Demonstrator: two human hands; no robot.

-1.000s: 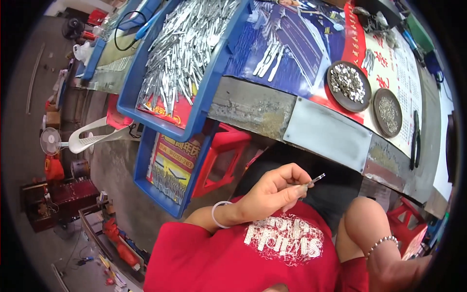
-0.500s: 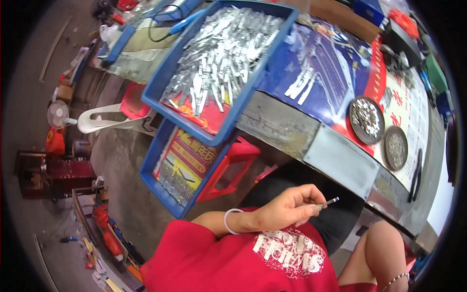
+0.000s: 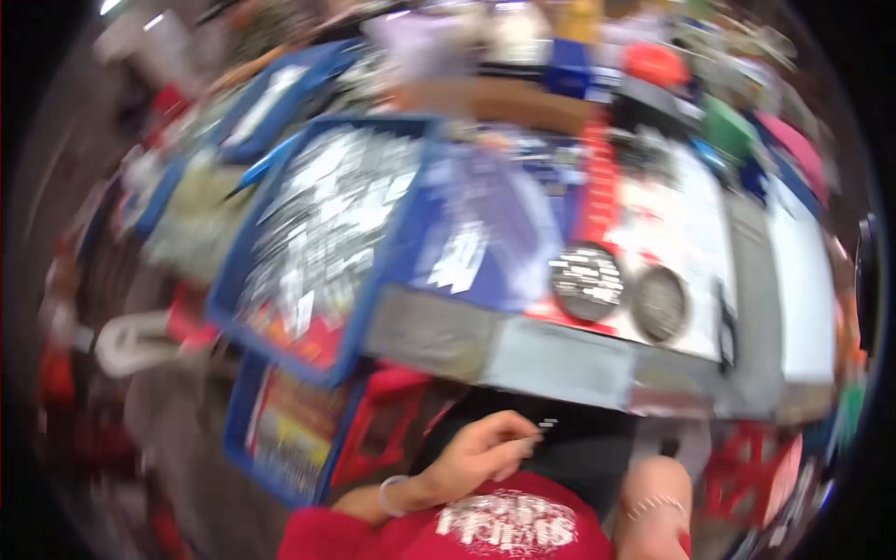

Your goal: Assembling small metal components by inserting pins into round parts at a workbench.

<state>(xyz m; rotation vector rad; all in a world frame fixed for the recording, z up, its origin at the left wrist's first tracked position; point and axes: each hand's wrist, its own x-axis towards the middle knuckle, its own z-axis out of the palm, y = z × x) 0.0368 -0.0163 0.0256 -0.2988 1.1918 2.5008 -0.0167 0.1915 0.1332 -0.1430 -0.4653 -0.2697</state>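
Note:
My left hand (image 3: pixel 490 446), with a pale band at its wrist, is above my dark lap, near the table's front edge. Its thumb and fingers are pinched together on a small metal strip (image 3: pixel 548 424), whose shiny end pokes out to the right; motion blurs its shape. My right arm (image 3: pixel 657 476) is bent at the lower edge, a beaded bracelet round it; the fingers of that hand do not show. At the left, a blue tray (image 3: pixel 213 313) holds a heap of shiny metal strips (image 3: pixel 327 219). More strips (image 3: pixel 459 261) lie on the blue sheet right of the tray.
Two round dark dishes, one with shiny small parts (image 3: pixel 586 282) and one with duller ones (image 3: pixel 659 305), stand on the table (image 3: pixel 434 331). Black pliers-like tool (image 3: pixel 726 327) lies beside them. Below the tray are a lower blue tray (image 3: pixel 241 457) and red stool (image 3: pixel 378 425).
The view has swung, showing more of the table's back and right side, and is now blurred. My left hand still pinches the metal strip; my right arm stays bent.

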